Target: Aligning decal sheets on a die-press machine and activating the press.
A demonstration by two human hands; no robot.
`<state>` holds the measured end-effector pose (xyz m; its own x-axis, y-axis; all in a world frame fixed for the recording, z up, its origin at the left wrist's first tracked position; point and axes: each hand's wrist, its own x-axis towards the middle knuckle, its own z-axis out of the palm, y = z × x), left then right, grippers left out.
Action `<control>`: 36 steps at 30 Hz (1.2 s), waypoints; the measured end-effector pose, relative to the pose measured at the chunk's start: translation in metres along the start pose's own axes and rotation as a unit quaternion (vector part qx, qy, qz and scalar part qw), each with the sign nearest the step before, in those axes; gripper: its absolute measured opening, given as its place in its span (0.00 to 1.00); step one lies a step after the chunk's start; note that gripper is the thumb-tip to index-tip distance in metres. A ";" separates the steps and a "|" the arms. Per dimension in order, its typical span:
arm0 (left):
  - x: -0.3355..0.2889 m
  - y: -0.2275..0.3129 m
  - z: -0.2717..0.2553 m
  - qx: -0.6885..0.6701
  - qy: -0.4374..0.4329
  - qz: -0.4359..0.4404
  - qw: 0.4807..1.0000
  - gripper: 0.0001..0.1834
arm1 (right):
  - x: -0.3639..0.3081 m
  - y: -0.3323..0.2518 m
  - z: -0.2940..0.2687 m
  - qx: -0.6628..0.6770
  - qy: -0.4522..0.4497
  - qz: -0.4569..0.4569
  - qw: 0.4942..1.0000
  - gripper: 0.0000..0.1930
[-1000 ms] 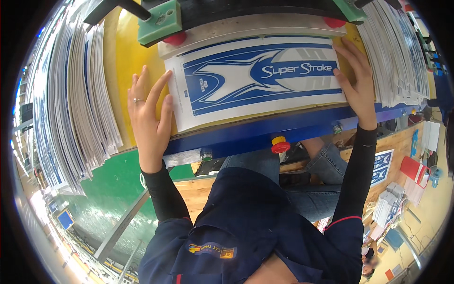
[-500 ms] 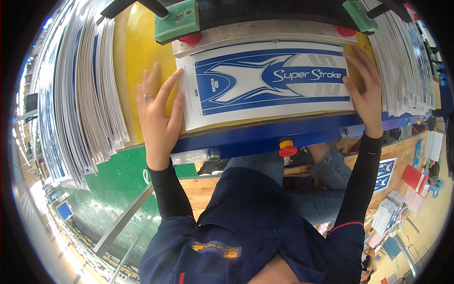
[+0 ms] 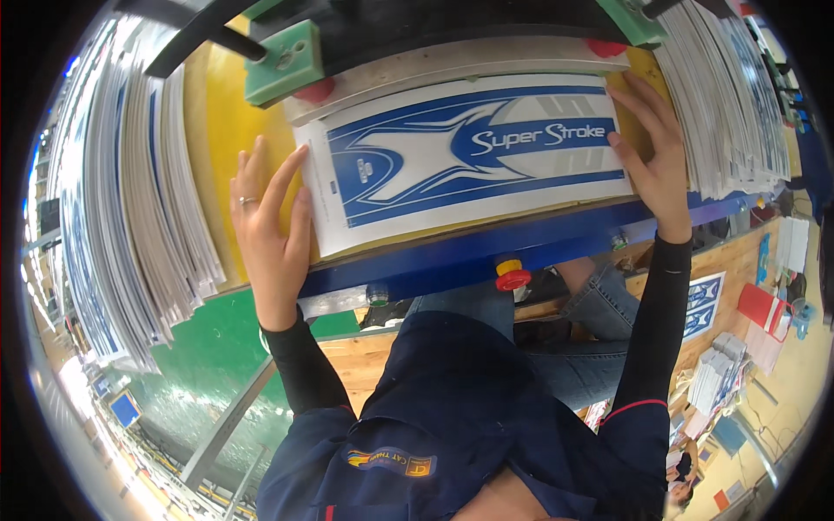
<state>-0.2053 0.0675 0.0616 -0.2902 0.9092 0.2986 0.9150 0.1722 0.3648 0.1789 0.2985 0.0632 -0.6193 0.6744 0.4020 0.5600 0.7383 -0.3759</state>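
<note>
A white sheet printed in blue [image 3: 408,161] lies flat on the yellow work surface [image 3: 217,130], its far edge along a metal bar [image 3: 460,65]. At the sheet's left edge rests my left hand [image 3: 271,230], fingers spread, with a ring on one finger. My right hand [image 3: 651,161] is at the right edge, thumb and fingers apart, the thumb touching the sheet's border. Neither hand grips it; both seem to lie on the surface beside it.
Tall stacks of printed sheets stand at left [image 3: 130,191] and right [image 3: 725,104]. Green blocks [image 3: 282,65] with red pads flank the metal bar. A red stop button [image 3: 512,275] and a green button [image 3: 377,295] sit on the blue front rail [image 3: 434,265].
The whole view has shifted and tilted slightly, so the sheet and press appear further left. Both hands keep about the same places at the sheet's ends.
</note>
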 end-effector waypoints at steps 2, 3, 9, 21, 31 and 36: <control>0.000 0.002 -0.001 -0.003 -0.004 -0.005 1.000 0.21 | 0.001 -0.001 0.001 0.009 0.002 0.004 1.000 0.24; 0.000 0.001 -0.001 -0.002 -0.004 -0.006 1.000 0.21 | 0.001 -0.001 0.001 0.013 0.003 0.005 1.000 0.24; -0.001 -0.003 0.001 -0.003 -0.005 -0.007 1.000 0.21 | -0.002 0.003 0.003 -0.008 0.011 0.008 1.000 0.24; -0.001 -0.005 0.002 0.003 -0.006 -0.007 1.000 0.20 | -0.003 0.005 0.005 -0.004 0.016 0.004 1.000 0.23; -0.001 -0.003 0.001 -0.006 -0.006 -0.014 1.000 0.20 | -0.003 0.009 0.005 -0.002 0.015 -0.009 1.000 0.23; -0.002 -0.006 0.002 -0.004 -0.001 -0.009 1.000 0.20 | -0.003 0.006 0.005 -0.009 0.014 -0.011 1.000 0.23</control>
<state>-0.2098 0.0659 0.0567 -0.3050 0.9070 0.2903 0.9074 0.1843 0.3776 0.1812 0.3014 0.0556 -0.6159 0.6578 0.4336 0.5560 0.7528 -0.3523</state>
